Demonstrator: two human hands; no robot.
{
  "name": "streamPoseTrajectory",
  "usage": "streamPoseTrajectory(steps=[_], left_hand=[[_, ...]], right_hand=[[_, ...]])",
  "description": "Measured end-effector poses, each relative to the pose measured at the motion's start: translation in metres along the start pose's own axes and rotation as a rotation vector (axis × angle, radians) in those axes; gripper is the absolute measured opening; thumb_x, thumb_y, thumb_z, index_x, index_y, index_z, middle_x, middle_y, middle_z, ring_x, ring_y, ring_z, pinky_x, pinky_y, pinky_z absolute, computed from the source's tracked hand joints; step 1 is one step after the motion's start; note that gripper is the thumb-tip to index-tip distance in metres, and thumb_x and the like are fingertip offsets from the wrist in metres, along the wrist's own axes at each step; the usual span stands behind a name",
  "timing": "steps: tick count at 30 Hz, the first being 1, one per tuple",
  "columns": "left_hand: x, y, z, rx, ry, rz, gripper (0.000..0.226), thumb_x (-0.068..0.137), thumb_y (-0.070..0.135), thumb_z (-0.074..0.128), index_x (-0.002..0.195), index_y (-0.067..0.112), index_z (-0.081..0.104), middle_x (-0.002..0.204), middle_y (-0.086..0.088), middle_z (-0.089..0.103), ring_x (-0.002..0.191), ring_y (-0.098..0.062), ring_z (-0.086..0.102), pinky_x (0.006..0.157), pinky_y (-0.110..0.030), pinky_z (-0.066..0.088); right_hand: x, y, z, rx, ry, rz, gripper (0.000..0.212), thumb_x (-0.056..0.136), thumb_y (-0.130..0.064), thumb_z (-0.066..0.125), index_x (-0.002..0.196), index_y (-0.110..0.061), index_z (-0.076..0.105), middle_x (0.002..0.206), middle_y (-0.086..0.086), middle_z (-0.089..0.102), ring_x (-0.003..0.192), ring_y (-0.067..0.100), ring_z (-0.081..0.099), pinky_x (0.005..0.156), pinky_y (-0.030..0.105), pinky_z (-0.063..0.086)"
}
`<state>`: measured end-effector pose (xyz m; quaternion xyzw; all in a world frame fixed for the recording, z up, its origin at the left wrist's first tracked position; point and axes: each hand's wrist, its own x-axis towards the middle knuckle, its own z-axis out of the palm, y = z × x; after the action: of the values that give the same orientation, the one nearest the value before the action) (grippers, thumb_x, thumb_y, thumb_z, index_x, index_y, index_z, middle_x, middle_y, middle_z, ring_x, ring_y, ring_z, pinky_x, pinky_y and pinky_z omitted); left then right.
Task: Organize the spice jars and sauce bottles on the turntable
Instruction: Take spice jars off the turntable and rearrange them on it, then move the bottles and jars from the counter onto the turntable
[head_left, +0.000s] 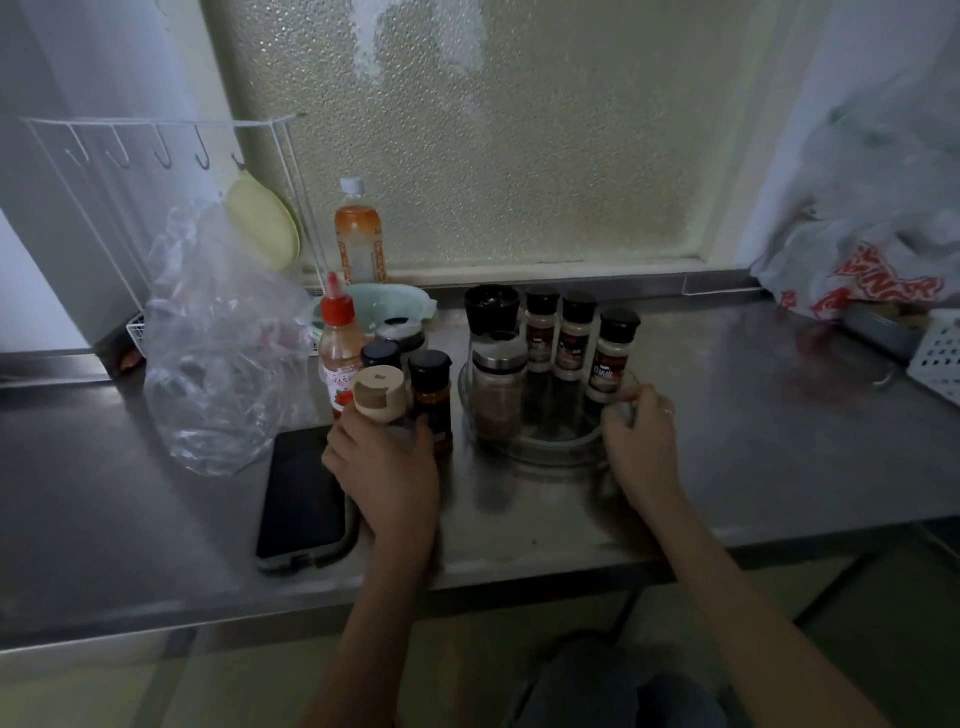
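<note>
Left hand (384, 470): grips a beige-capped jar (379, 397) on the worktop (727, 441).
Right hand (641, 436): clasps the turntable (545, 452) rim.

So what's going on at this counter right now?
A person is loading a clear turntable on a steel counter. The left hand grips a jar with a beige cap beside it; the right hand holds the turntable's rim. Several black-capped spice jars already stand on it; a red-capped sauce bottle waits off it.
</note>
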<state>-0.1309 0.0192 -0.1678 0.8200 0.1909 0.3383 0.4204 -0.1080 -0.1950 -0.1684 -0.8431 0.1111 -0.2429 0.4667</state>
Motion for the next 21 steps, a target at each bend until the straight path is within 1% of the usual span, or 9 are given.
streamPoseTrajectory(steps=[1,3,5,7,10,13,16,19,21], left_hand=[[0.001,0.0,0.0,-0.035,-0.01,-0.012,0.058,0.077,0.022,0.073,0.12,-0.005,0.043,0.118,-0.029,0.049,0.11,-0.045,0.043,0.098,-0.051,0.033],[-0.003,0.002,-0.002,-0.12,0.005,-0.028,0.055,0.08,0.023,0.071,0.121,-0.002,0.044,0.119,-0.026,0.049,0.11,-0.042,0.043,0.097,-0.051,0.036],[-0.011,0.01,-0.007,-0.199,0.049,-0.01,0.057,0.08,0.026,0.07,0.124,0.002,0.044,0.122,-0.022,0.049,0.112,-0.037,0.043,0.097,-0.049,0.038],[-0.018,0.022,-0.013,-0.277,0.058,0.051,0.058,0.078,0.034,0.068,0.125,0.006,0.046,0.123,-0.016,0.051,0.113,-0.031,0.045,0.096,-0.044,0.041],[-0.025,0.045,-0.017,-0.383,-0.058,0.185,0.057,0.073,0.047,0.064,0.118,0.015,0.051,0.116,-0.005,0.057,0.109,-0.023,0.052,0.091,-0.044,0.047],[-0.025,0.07,-0.001,-0.427,-0.211,0.259,0.057,0.072,0.044,0.068,0.12,0.018,0.052,0.117,0.0,0.059,0.109,-0.018,0.053,0.091,-0.037,0.048],[-0.019,0.085,0.031,-0.424,-0.327,0.277,0.055,0.071,0.037,0.074,0.118,0.017,0.053,0.115,0.0,0.061,0.108,-0.017,0.055,0.091,-0.037,0.049],[-0.011,0.089,0.061,-0.375,-0.459,0.242,0.048,0.071,0.028,0.077,0.111,0.014,0.055,0.114,-0.003,0.064,0.106,-0.019,0.057,0.086,-0.03,0.047],[-0.006,0.089,0.077,-0.362,-0.531,0.175,0.046,0.07,0.023,0.078,0.107,0.01,0.055,0.113,-0.008,0.064,0.105,-0.024,0.059,0.083,-0.031,0.048]], right_hand=[[-0.002,0.0,-0.001,-0.029,0.036,-0.009,0.009,0.089,-0.015,0.048,0.089,-0.007,0.052,0.108,0.017,0.048,0.084,0.021,0.05,0.079,0.03,0.038],[-0.006,0.002,-0.002,-0.097,0.101,-0.05,0.023,0.091,-0.018,0.046,0.071,-0.008,0.05,0.092,0.015,0.047,0.067,0.013,0.041,0.068,0.028,0.033],[-0.012,0.001,-0.004,-0.164,0.147,-0.106,0.03,0.09,-0.02,0.049,0.061,-0.009,0.049,0.082,0.012,0.045,0.064,0.015,0.037,0.065,0.032,0.04],[-0.018,-0.001,-0.004,-0.247,0.155,-0.188,0.032,0.086,-0.02,0.052,0.056,-0.009,0.05,0.079,0.011,0.045,0.069,0.017,0.039,0.06,0.033,0.041],[-0.024,-0.005,-0.001,-0.357,0.081,-0.322,0.03,0.086,-0.022,0.056,0.061,-0.006,0.057,0.081,0.005,0.042,0.073,0.018,0.044,0.058,0.028,0.033],[-0.031,-0.008,-0.001,-0.375,0.036,-0.47,0.032,0.087,-0.021,0.056,0.059,-0.007,0.055,0.071,0.002,0.04,0.068,0.021,0.047,0.058,0.026,0.029],[-0.035,-0.006,-0.003,-0.344,-0.025,-0.526,0.026,0.087,-0.019,0.056,0.065,-0.005,0.058,0.071,0.008,0.047,0.07,0.026,0.052,0.058,0.029,0.037],[-0.037,-0.005,-0.004,-0.337,-0.047,-0.512,0.023,0.087,-0.019,0.053,0.074,-0.003,0.062,0.082,0.014,0.055,0.078,0.027,0.054,0.063,0.034,0.046],[-0.037,-0.004,-0.004,-0.329,-0.03,-0.492,0.021,0.087,-0.018,0.052,0.074,-0.003,0.061,0.084,0.012,0.054,0.08,0.022,0.052,0.062,0.03,0.043]])
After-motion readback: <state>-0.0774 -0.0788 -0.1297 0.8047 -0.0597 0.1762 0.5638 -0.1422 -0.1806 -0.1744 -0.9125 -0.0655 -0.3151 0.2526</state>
